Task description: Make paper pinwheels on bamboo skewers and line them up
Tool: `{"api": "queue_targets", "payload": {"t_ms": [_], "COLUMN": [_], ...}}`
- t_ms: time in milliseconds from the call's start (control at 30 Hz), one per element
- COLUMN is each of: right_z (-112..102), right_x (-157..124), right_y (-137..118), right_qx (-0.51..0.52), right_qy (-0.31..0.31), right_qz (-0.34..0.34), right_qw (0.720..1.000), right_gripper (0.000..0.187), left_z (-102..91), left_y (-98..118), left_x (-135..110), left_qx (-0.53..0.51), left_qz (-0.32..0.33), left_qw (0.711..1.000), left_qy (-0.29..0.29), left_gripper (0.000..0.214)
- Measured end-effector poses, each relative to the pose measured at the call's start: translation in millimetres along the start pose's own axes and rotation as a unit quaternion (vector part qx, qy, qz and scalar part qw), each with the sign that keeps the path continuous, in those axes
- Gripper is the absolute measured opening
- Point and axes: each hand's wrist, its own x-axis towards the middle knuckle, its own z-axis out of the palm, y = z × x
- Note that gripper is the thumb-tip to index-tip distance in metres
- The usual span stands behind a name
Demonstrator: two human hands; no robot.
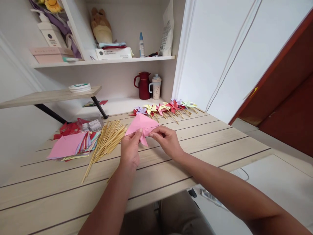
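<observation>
My left hand [130, 148] and my right hand [166, 140] both pinch a folded pink sheet of paper [141, 125] just above the wooden table [195, 143]. The left fingers grip its lower left edge, the right fingers its lower right fold. A bundle of thin wooden sticks [106, 142] lies just left of my left hand. A stack of coloured paper squares [70, 145] with a pink one on top lies further left.
A row of finished paper pinwheels on sticks [163, 109] lies at the table's far edge. Behind them stand a dark red jug [143, 85] and a speckled cup [156, 86]. Shelves with boxes and bottles hang above. Red paper scraps [67, 129] sit at the far left.
</observation>
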Motion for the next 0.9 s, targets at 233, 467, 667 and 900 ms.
{"api": "queue_targets", "payload": {"t_ms": [233, 467, 667, 900], "right_z": [-1.0, -0.9, -0.9, -0.6], "right_x": [1.0, 1.7, 3.0, 3.4], "right_y": [3.3, 0.2, -0.9, -1.9], "right_qx": [-0.031, -0.043, -0.046, -0.07], "right_qy": [0.001, -0.001, -0.009, -0.006], "right_qz": [0.027, 0.037, 0.046, 0.034], "right_qw": [0.999, 0.998, 0.998, 0.997], "right_gripper": [0.021, 0.026, 0.026, 0.023], "left_z": [2.7, 5.3, 3.7, 2.2], "left_y": [-1.0, -0.9, -2.5, -3.9], "left_x": [-1.2, -2.7, -2.1, -1.1], "left_qx": [0.013, 0.016, 0.025, 0.038], "left_qz": [0.009, 0.013, 0.013, 0.017], "left_qw": [1.0, 1.0, 1.0, 0.999], "left_qy": [-0.007, -0.007, -0.002, -0.006], "left_gripper": [0.037, 0.037, 0.036, 0.038]}}
